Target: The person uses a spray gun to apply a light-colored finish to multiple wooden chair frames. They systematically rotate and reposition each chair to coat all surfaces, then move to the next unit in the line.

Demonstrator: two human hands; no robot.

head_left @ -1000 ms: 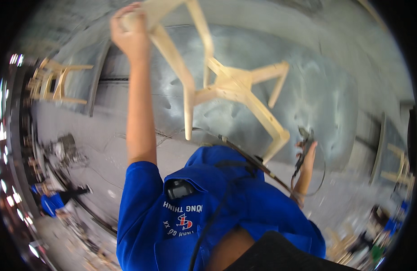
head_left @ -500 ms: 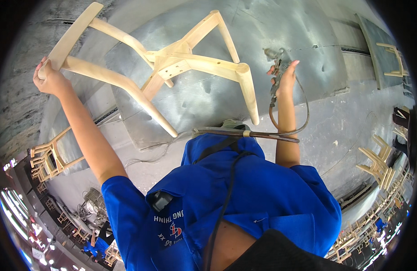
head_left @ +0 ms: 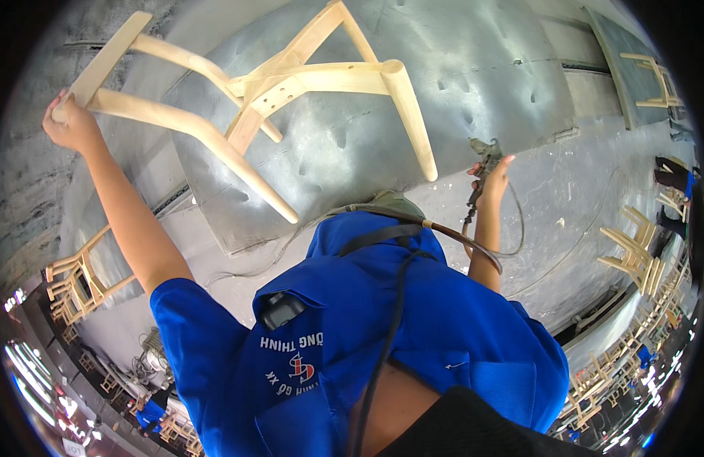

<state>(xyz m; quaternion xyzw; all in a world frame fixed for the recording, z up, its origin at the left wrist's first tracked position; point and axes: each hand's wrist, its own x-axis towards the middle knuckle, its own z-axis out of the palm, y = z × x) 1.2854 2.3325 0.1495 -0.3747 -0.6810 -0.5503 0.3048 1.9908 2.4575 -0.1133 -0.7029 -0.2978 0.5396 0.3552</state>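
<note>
My left hand [head_left: 72, 126] grips the lower end of the back rail of a pale wooden chair frame [head_left: 291, 82]. The frame has no seat and is tipped over, with its legs pointing right and toward me, above a grey metal sheet [head_left: 474, 57]. My right hand [head_left: 493, 184] is closed around a metal spray gun [head_left: 485, 161], held apart from the frame on the right. A brown hose [head_left: 466, 238] runs from the gun and loops past my right forearm to my waist. Whether a finger presses the trigger is too small to tell.
More wooden chair frames stand at the left [head_left: 81, 276] and the right [head_left: 634, 247]. Another chair frame [head_left: 657, 80] sits by a grey panel at the far right. A person in dark clothes [head_left: 676, 179] is at the right edge. A thin hose [head_left: 249, 270] lies on the floor.
My right hand has drawn the spray gun back toward me and a little to the right. The chair frame and my left hand have shifted slightly left in the picture.
</note>
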